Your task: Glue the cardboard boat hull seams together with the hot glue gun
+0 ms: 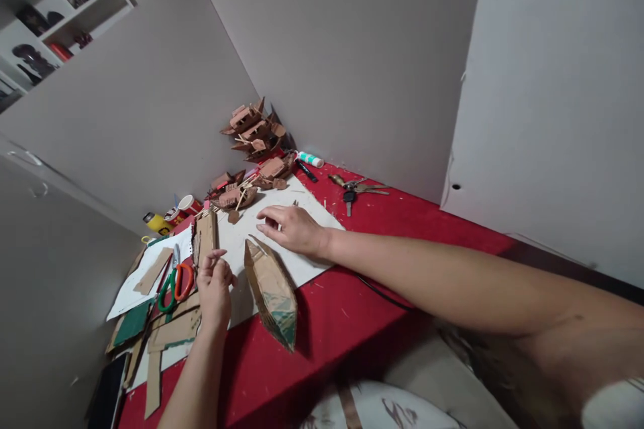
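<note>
A small cardboard boat hull [272,285], brown with green printing near its near end, sits between my hands on the white sheet [241,231] and red tabletop. My right hand [292,229] is over the sheet just beyond the hull's far tip, fingers bent and thumb apart, with nothing visible in it. To the hull's left, my left hand [215,280] is loosely curled with its fingers apart and seems to hold nothing. Beside that hand lie scissors [176,285] with one green and one orange handle, on top of cardboard pieces [174,330].
Several finished brown model boats [254,131] are stacked in the back corner, with more boats [234,196] in front. Keys [349,198], a black marker [306,171] and a white-and-green tube [310,159] lie at the back. Paper cups [188,204] and a yellow can [155,222] stand left.
</note>
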Tool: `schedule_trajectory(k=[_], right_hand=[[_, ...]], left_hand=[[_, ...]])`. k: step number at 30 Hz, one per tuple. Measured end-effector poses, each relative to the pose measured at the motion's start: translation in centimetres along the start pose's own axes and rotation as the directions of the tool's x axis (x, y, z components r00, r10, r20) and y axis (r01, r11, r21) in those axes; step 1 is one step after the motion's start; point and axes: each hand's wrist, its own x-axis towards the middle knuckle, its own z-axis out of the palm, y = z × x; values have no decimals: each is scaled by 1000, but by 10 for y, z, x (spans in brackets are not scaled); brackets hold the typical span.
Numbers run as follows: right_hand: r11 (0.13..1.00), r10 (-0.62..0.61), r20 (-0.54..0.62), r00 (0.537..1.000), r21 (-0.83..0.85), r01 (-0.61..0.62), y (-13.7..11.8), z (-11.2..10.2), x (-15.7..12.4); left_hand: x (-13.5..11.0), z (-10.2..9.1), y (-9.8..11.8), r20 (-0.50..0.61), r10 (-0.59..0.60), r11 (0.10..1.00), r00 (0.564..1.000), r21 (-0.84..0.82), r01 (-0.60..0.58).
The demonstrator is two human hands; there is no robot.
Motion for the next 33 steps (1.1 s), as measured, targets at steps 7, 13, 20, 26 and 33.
schedule_trajectory(k=[7, 13, 20, 26, 33], right_hand=[[999, 31, 55, 998, -18, -30, 1, 2, -1], [1000, 1, 57, 998, 27, -2, -1, 4, -2], [999, 32, 70, 997, 24, -34, -4, 1, -1], [999, 32, 73, 997, 36, -35, -6, 2, -2], [994, 62, 84, 994, 89, -70, -3, 6, -5]], left_hand=[[-2, 1, -3, 30, -32, 999, 999, -38, 33], [3, 3, -2, 64, -68, 985, 996, -151, 77], [11, -7, -5, -6, -46, 989, 999, -138, 44], [7, -8, -8, -27, -53, 989, 998, -140, 48], [-1, -10, -15, -77, -48, 996, 996, -72, 42]])
